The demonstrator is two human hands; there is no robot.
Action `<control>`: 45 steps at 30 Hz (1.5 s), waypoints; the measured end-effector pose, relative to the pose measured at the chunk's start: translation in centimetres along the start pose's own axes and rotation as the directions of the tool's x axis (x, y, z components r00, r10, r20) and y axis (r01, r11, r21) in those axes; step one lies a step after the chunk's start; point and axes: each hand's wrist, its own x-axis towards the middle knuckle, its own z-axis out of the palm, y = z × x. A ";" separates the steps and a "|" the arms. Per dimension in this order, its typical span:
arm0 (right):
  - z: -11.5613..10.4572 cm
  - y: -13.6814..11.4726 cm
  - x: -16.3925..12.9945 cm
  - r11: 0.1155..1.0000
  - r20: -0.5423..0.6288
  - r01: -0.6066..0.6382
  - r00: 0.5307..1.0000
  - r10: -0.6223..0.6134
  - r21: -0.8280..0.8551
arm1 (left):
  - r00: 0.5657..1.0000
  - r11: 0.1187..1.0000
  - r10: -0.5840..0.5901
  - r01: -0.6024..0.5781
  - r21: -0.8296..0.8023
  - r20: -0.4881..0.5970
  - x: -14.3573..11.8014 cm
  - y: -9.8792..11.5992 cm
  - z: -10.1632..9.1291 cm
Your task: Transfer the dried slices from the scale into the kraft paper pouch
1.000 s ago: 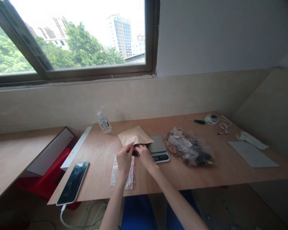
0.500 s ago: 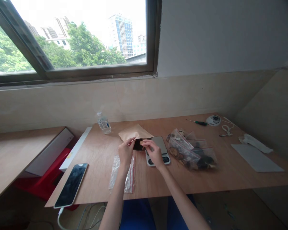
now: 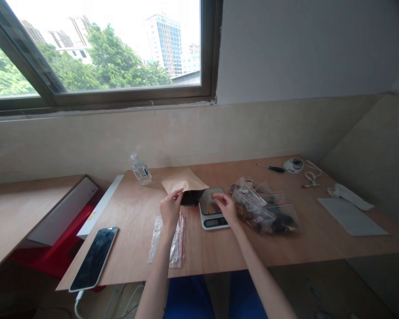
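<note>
Lying nearest, clear zip bags (image 3: 177, 248) pass under the left forearm (image 3: 154, 277). Next comes the scale (image 3: 206, 207), its long axis running away, nearer the right hand (image 3: 226, 207), whose bent fingers are above it; whether they grip anything, I cannot tell. Slightly beyond, leftward, the left hand (image 3: 171, 206) pinches the lip of the brown paper bag (image 3: 185, 180).

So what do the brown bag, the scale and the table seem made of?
The brown bag looks like matte kraft paper: tan and slightly creased. The scale has a smooth white body, probably plastic; its grey plate has a sheen suggesting metal. The table shows grain: wood, perhaps plywood.
</note>
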 end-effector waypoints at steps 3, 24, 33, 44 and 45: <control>-0.6 1.0 0.7 0.992 0.075 0.037 0.997 -0.028 -0.120 | 1.000 1.000 0.004 -0.004 0.010 -0.003 0.2 0.0 0.0; 1.9 -1.0 -4.9 0.785 0.290 0.329 0.936 -0.198 -0.525 | 1.000 0.999 -0.014 0.014 -0.043 -0.007 -0.7 -0.8 -0.1; 3.1 -5.8 -5.3 0.857 0.283 0.382 0.913 -0.293 -0.345 | 0.999 0.997 -0.033 0.033 -0.064 0.004 -1.1 -0.5 -0.1; 6.5 -4.3 -4.1 0.703 0.509 0.456 0.847 -0.153 -0.546 | 0.999 0.992 -0.042 0.038 -0.124 -0.030 -3.1 -0.6 0.0; 6.3 -4.2 -4.2 0.717 0.518 0.460 0.840 -0.160 -0.524 | 0.999 0.991 -0.042 0.038 -0.128 -0.029 -3.1 -0.6 0.0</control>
